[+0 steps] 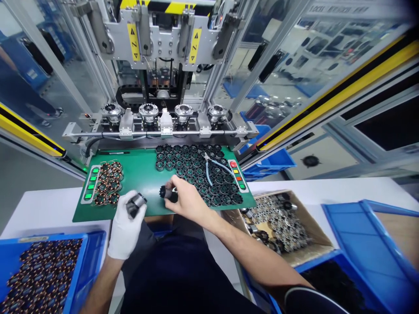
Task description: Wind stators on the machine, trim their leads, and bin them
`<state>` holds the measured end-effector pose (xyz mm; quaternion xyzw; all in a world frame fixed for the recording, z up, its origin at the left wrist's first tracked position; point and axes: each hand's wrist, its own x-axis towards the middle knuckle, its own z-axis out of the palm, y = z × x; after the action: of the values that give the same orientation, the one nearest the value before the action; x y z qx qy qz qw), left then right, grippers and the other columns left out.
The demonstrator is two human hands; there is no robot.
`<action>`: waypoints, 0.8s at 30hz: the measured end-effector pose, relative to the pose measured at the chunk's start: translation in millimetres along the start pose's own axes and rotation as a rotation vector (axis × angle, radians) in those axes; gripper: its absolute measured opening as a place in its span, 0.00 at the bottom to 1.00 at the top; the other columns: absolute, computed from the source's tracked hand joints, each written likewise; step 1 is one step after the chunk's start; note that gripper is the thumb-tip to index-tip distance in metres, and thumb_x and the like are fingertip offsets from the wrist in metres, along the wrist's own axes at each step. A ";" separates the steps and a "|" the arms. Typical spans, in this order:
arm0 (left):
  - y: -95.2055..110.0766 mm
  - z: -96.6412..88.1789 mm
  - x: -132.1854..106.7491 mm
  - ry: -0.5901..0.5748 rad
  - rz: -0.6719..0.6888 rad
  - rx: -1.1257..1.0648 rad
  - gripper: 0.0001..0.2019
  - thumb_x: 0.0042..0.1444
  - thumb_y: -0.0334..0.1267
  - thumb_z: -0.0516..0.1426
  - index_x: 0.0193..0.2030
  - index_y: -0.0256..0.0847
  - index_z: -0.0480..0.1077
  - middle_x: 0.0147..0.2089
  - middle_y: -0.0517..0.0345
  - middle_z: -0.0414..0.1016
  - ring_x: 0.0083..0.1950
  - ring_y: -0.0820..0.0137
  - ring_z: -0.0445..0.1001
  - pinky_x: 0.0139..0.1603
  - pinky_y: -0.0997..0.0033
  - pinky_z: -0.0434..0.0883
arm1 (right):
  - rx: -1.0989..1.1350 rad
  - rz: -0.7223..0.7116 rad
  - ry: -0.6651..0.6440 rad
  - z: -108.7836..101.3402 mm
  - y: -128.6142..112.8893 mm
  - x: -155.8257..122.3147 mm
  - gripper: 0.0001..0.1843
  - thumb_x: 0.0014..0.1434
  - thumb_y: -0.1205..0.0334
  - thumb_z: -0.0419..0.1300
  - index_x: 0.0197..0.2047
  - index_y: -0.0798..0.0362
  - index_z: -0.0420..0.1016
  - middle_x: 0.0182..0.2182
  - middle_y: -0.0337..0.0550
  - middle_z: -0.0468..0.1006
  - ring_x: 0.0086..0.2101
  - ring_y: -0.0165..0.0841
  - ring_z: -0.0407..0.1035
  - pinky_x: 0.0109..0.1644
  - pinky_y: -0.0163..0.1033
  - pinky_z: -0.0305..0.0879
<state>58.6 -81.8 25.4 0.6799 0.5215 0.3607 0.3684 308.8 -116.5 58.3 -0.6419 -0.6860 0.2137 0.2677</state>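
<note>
My left hand [126, 229], in a white glove, is closed around a dark cylindrical part [135, 203] just above the near edge of the green mat [144, 174]. My bare right hand [186, 201] pinches a black toothed stator core [164, 192] lying on its side on the mat. Right of that hand, many black cores [196, 172] stand in rows on the mat. A small group of copper-wound stators [107, 183] sits at the mat's left end.
Blue-handled cutters [212, 166] lie on the black cores. A winding machine with several round fixtures [163, 114] stands behind the mat. A blue bin of wound stators [42, 272] is near left; a cardboard box of metal parts [281, 224] and blue bins [369, 244] right.
</note>
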 end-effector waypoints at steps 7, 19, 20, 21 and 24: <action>15.2 -7.2 3.2 -0.080 -0.101 -0.233 0.21 0.65 0.53 0.68 0.57 0.47 0.71 0.61 0.47 0.84 0.65 0.55 0.86 0.73 0.48 0.81 | 0.035 -0.050 0.018 -11.8 -8.7 -0.4 0.19 0.70 0.65 0.71 0.63 0.50 0.81 0.56 0.50 0.87 0.56 0.46 0.80 0.65 0.52 0.75; -8.9 4.0 -6.1 -0.127 0.192 0.426 0.17 0.68 0.43 0.67 0.61 0.46 0.85 0.52 0.47 0.90 0.56 0.45 0.82 0.62 0.43 0.81 | -0.158 -0.031 -0.144 7.9 2.1 18.7 0.17 0.65 0.61 0.82 0.54 0.56 0.87 0.47 0.52 0.88 0.52 0.47 0.77 0.58 0.50 0.63; -9.0 3.3 -7.9 -0.120 0.203 0.435 0.18 0.69 0.44 0.67 0.63 0.47 0.85 0.54 0.47 0.90 0.57 0.46 0.82 0.63 0.44 0.81 | -0.170 -0.041 -0.147 8.5 2.1 19.8 0.18 0.67 0.59 0.81 0.56 0.55 0.87 0.47 0.51 0.88 0.52 0.47 0.77 0.59 0.50 0.62; -9.0 2.5 -9.3 -0.115 0.205 0.445 0.18 0.69 0.45 0.67 0.63 0.47 0.84 0.55 0.47 0.89 0.57 0.46 0.83 0.64 0.44 0.80 | -0.179 -0.048 -0.149 9.3 1.8 20.7 0.19 0.68 0.58 0.80 0.57 0.54 0.87 0.48 0.51 0.88 0.53 0.46 0.76 0.59 0.49 0.61; -8.0 1.3 -9.2 -0.132 0.166 0.466 0.17 0.67 0.44 0.66 0.60 0.46 0.85 0.52 0.45 0.90 0.56 0.44 0.84 0.63 0.43 0.81 | -0.201 -0.056 -0.153 10.3 -1.3 22.2 0.17 0.67 0.59 0.81 0.55 0.55 0.87 0.46 0.51 0.88 0.50 0.46 0.77 0.56 0.48 0.61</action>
<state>54.4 -89.5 16.7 0.8092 0.5076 0.2145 0.2039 300.5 -94.0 53.3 -0.6279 -0.7400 0.1849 0.1547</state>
